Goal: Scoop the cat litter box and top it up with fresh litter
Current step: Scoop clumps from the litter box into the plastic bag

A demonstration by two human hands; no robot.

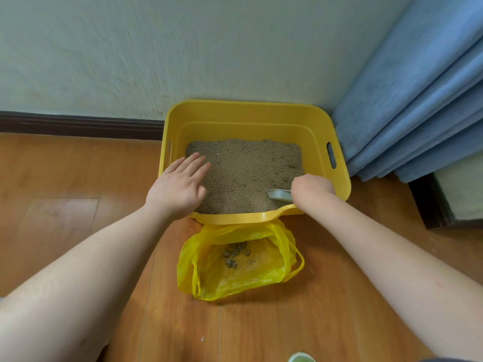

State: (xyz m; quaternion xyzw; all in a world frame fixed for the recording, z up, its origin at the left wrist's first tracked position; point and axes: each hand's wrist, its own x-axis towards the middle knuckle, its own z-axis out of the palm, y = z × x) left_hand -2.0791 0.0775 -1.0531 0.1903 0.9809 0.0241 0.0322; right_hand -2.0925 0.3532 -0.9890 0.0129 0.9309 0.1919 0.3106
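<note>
- The yellow litter box (pixel 251 121) stands on the wood floor (pixel 65 194) against the wall (pixel 130 48), at 12 o'clock from the person.
- Left hand (pixel 180 188), fingers straight and together, lies flat over the box's 9 o'clock edge, on the litter (pixel 243 168).
- Right hand (pixel 312 188), fingers curled, grips the grey scoop (pixel 279 195), sunk in litter at 4 o'clock.
- A yellow plastic bag (pixel 235 267) holding dark clumps (pixel 235 254) lies open at the box's 6 o'clock.
- Blue curtain (pixel 418 105) hangs at 2 o'clock.

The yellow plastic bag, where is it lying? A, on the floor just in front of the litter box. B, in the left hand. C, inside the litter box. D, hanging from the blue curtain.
A: the yellow plastic bag lies open on the wooden floor, right before the yellow litter box's near rim.
</note>
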